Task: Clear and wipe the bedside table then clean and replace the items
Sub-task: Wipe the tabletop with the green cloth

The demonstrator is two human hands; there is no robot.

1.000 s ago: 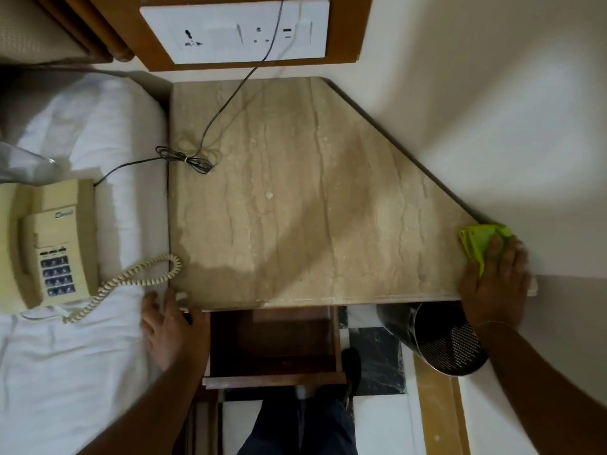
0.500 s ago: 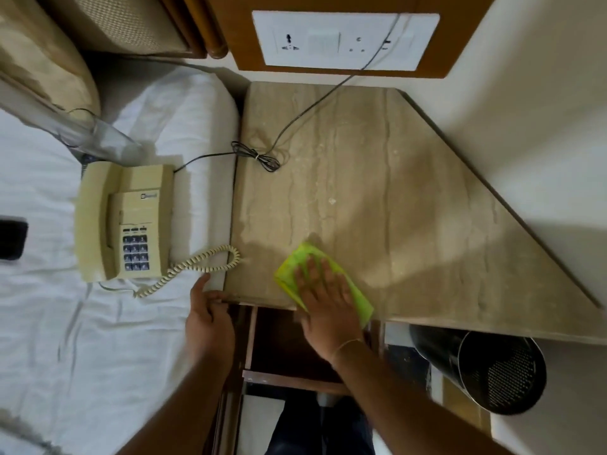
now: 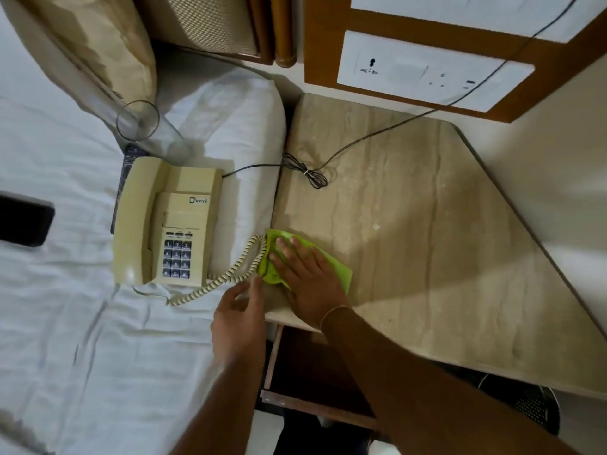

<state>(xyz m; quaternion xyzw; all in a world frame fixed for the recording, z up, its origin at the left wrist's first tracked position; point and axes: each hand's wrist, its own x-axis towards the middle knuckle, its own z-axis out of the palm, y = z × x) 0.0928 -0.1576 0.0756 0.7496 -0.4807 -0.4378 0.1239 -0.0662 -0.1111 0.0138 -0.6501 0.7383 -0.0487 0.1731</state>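
Observation:
The beige marble bedside table point(image 3: 427, 231) carries only a black cable point(image 3: 308, 174). My right hand point(image 3: 305, 274) lies flat on a green cloth point(image 3: 340, 272) at the table's front left corner, pressing it to the marble. My left hand point(image 3: 239, 320) rests at the table's left front edge beside the bed, fingers apart, holding nothing. A cream corded telephone point(image 3: 167, 221) lies on the white bed, its coiled cord point(image 3: 230, 277) reaching to the cloth. An empty clear glass point(image 3: 144, 129) lies on its side above the phone.
A dark phone point(image 3: 24, 220) lies on the bedsheet at the far left. An open wooden drawer point(image 3: 315, 382) juts out under the table. A black mesh bin point(image 3: 532, 405) stands at the lower right. A socket panel point(image 3: 427, 73) is on the wall behind.
My right hand has swept the green cloth from the table's right corner across the front to the left corner. My left hand has stayed at the left front edge.

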